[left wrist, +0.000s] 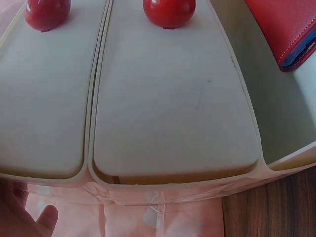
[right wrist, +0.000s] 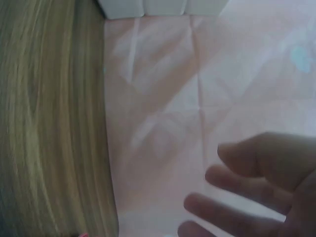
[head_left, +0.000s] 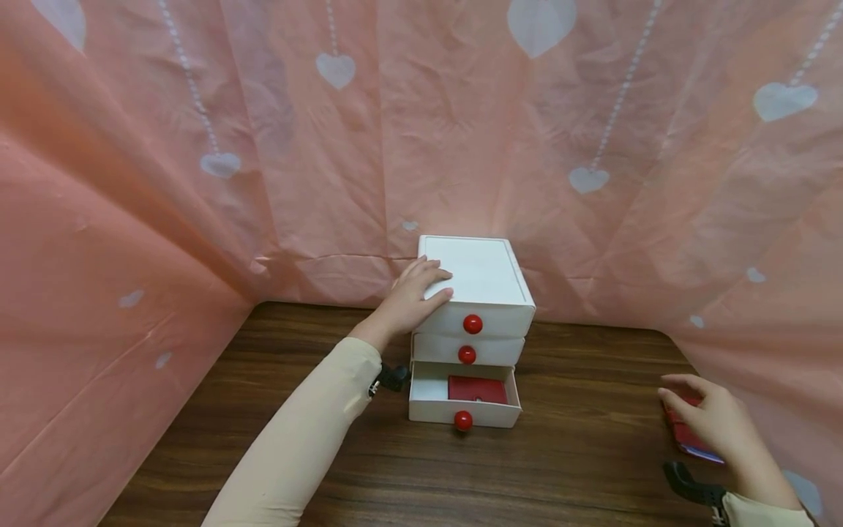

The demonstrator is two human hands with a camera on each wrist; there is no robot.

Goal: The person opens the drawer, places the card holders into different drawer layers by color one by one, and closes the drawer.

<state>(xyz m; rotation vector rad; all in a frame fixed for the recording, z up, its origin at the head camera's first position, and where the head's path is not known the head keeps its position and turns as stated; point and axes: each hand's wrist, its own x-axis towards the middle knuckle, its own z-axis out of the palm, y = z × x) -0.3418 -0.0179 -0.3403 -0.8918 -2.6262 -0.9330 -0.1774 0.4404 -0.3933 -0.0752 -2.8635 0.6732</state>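
A white three-drawer cabinet (head_left: 481,267) with round red knobs stands at the back of the table. My left hand (head_left: 408,300) rests on its top left edge, fingers spread over the top. The bottom drawer (head_left: 428,411) is pulled out, and inside lies a red wallet (head_left: 477,389), whose blue lining shows in the left wrist view. Over at the right, my right hand (head_left: 718,417) hovers with relaxed fingers, holding nothing. Partly hidden behind it on the table is a flat red, wallet-like item (head_left: 681,430) with a blue and white edge.
The dark wood table (head_left: 566,468) runs up to a pink curtain (head_left: 448,146) with white hearts, which hangs behind and along both sides. The middle drawer (head_left: 435,349) and top drawer are closed. A black wrist-camera mount (head_left: 688,484) sits below my right hand.
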